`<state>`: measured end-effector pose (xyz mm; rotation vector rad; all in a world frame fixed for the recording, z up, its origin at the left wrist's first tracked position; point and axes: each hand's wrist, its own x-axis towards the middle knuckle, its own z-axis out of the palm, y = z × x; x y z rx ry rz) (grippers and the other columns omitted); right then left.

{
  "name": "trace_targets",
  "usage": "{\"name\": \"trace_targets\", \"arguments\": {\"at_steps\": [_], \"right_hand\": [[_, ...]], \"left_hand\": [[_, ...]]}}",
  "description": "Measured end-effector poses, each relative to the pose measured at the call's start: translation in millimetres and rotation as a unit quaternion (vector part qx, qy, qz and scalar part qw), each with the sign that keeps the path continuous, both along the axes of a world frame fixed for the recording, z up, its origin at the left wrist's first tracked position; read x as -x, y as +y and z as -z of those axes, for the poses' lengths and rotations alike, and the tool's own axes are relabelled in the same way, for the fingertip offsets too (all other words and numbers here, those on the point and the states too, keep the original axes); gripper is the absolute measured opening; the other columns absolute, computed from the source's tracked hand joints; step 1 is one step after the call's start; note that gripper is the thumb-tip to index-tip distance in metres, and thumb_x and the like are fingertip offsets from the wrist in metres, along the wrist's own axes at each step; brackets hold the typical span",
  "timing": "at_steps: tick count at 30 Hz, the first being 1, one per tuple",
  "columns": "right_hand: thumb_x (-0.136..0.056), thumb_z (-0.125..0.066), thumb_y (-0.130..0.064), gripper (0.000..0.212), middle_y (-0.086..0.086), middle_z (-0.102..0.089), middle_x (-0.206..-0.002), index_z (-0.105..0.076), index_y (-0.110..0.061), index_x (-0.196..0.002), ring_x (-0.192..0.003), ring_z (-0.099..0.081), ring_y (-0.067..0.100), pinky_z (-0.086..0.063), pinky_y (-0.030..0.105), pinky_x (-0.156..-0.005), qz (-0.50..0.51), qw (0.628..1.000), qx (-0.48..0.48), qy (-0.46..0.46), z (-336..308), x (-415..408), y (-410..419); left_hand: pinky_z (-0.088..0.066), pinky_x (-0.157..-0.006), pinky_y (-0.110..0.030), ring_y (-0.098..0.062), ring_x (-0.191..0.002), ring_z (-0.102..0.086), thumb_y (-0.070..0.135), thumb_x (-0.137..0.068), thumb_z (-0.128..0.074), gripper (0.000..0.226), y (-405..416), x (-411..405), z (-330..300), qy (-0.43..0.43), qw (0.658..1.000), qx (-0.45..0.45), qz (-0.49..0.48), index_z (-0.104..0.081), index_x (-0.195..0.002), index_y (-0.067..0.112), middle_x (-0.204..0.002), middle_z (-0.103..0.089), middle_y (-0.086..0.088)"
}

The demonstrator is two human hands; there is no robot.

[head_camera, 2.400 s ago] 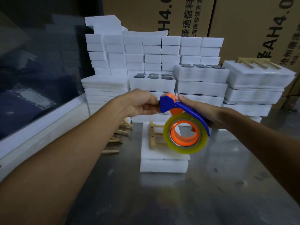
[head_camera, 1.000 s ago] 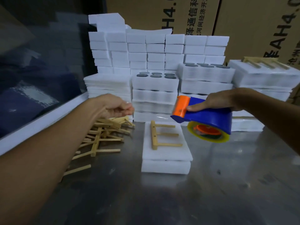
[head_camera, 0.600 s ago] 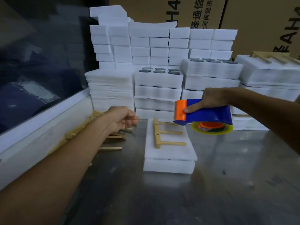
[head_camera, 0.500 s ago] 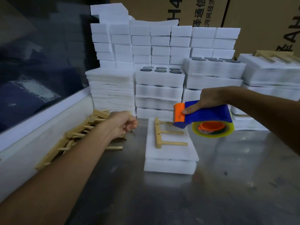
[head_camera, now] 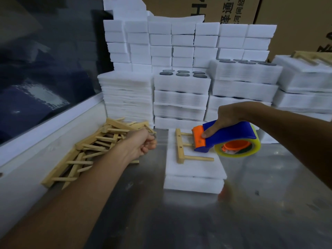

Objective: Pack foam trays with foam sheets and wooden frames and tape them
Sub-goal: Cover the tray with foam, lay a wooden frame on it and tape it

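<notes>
A white foam tray (head_camera: pixel 193 183) lies on the steel table with a foam sheet (head_camera: pixel 197 168) on top of it and a wooden frame (head_camera: pixel 180 147) on the sheet. My right hand (head_camera: pixel 227 117) grips a blue and orange tape dispenser (head_camera: pixel 233 135) carrying a roll of clear tape (head_camera: pixel 237 152), held low over the tray's far right part. My left hand (head_camera: pixel 142 144) hovers left of the tray with fingers curled, pinching what looks like the free end of the clear tape; the strip itself is hardly visible.
A loose pile of wooden frames (head_camera: pixel 89 150) lies at the left by the white ledge (head_camera: pixel 53 123). Stacks of foam sheets (head_camera: pixel 125 97), filled foam trays (head_camera: pixel 181 94) and foam blocks (head_camera: pixel 183 40) stand behind. Cardboard boxes (head_camera: pixel 287 11) rise at the back.
My left hand left the dispenser's mouth and drew away to the left. My right hand lowered the dispenser toward the tray top. The view tilted down.
</notes>
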<state>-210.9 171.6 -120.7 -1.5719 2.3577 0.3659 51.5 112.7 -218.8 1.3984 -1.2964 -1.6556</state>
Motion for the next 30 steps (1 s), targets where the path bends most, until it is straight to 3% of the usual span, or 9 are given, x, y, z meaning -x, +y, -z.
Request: {"name": "trace_targets", "arguments": {"at_steps": [5,9,13,17,20,24,25,27,30], "right_hand": [[-0.008,-0.071,-0.093,0.112,0.002,-0.069,-0.092,-0.058,-0.022,-0.094,-0.086,-0.068,0.024,-0.055,0.035,-0.069,0.016,1.000,-0.011,-0.009,3,1,0],[-0.017,-0.072,-0.091,0.104,0.003,-0.068,-0.093,-0.057,-0.021,-0.093,-0.086,-0.067,0.024,-0.053,0.034,-0.068,0.021,1.000,-0.014,-0.014,3,1,2],[-0.025,-0.069,-0.090,0.099,0.002,-0.067,-0.095,-0.057,-0.021,-0.094,-0.088,-0.066,0.023,-0.052,0.034,-0.072,0.023,0.999,-0.010,-0.023,6,5,7],[-0.021,-0.066,-0.093,0.103,0.003,-0.067,-0.097,-0.057,-0.021,-0.095,-0.089,-0.065,0.023,-0.052,0.034,-0.073,0.023,0.999,-0.009,-0.024,8,5,8],[-0.021,-0.067,-0.093,0.102,0.002,-0.067,-0.095,-0.057,-0.022,-0.093,-0.087,-0.065,0.022,-0.051,0.033,-0.067,0.021,0.999,-0.011,-0.022,7,5,6],[-0.020,-0.068,-0.095,0.103,0.002,-0.066,-0.094,-0.057,-0.022,-0.092,-0.086,-0.065,0.023,-0.050,0.033,-0.066,0.016,1.000,-0.008,-0.019,9,6,3],[-0.018,-0.068,-0.095,0.104,0.002,-0.066,-0.094,-0.057,-0.022,-0.092,-0.086,-0.065,0.023,-0.050,0.033,-0.065,0.016,1.000,-0.005,-0.018,9,6,2],[-0.018,-0.069,-0.095,0.104,0.001,-0.066,-0.093,-0.057,-0.023,-0.091,-0.085,-0.065,0.023,-0.049,0.033,-0.064,0.016,1.000,-0.003,-0.016,8,6,1],[-0.022,-0.070,-0.094,0.100,0.001,-0.066,-0.093,-0.056,-0.023,-0.091,-0.085,-0.065,0.023,-0.049,0.033,-0.064,0.019,1.000,-0.008,-0.021,7,5,2]], "left_hand": [[-0.020,-0.032,-0.012,-0.003,-0.030,-0.049,-0.004,-0.094,-0.042,0.024,1,10,14,-0.031,0.999,0.001,-0.027,-0.052,-0.077,0.009,-0.060,-0.056,-0.004],[-0.021,-0.033,-0.013,-0.008,-0.043,-0.041,-0.004,-0.089,-0.038,0.025,2,23,33,-0.093,0.995,0.022,-0.035,-0.051,-0.073,0.009,-0.063,-0.050,-0.005],[-0.024,-0.035,-0.013,-0.014,-0.042,-0.038,-0.005,-0.084,-0.050,0.015,7,30,45,-0.127,0.989,0.047,-0.054,-0.059,-0.089,0.005,-0.060,-0.049,-0.007],[-0.031,-0.036,-0.016,-0.021,-0.052,-0.048,0.001,-0.079,-0.061,0.028,13,36,54,-0.143,0.985,0.077,-0.063,-0.064,-0.106,-0.004,-0.071,-0.057,-0.011],[-0.045,-0.053,-0.025,-0.028,-0.076,-0.063,0.014,-0.076,-0.073,0.021,20,39,55,-0.160,0.979,0.105,-0.076,-0.066,-0.093,0.004,-0.087,-0.065,-0.011],[-0.035,-0.035,-0.017,-0.015,-0.040,-0.052,0.017,-0.074,-0.077,0.028,26,38,56,-0.167,0.976,0.121,-0.076,-0.052,-0.062,0.014,-0.057,-0.059,-0.004],[-0.037,-0.037,-0.019,-0.016,-0.041,-0.053,0.017,-0.074,-0.077,0.029,26,37,54,-0.177,0.973,0.133,-0.064,-0.051,-0.062,0.015,-0.057,-0.059,-0.004],[-0.050,-0.054,-0.029,-0.024,-0.064,-0.061,0.016,-0.077,-0.073,0.020,26,34,49,-0.237,0.954,0.179,-0.032,-0.054,-0.070,0.015,-0.074,-0.063,-0.007],[-0.054,-0.078,-0.038,-0.027,-0.092,-0.061,0.013,-0.085,-0.062,0.004,23,33,43,-0.383,0.884,0.266,0.022,-0.061,-0.088,0.015,-0.097,-0.062,-0.006]]}}
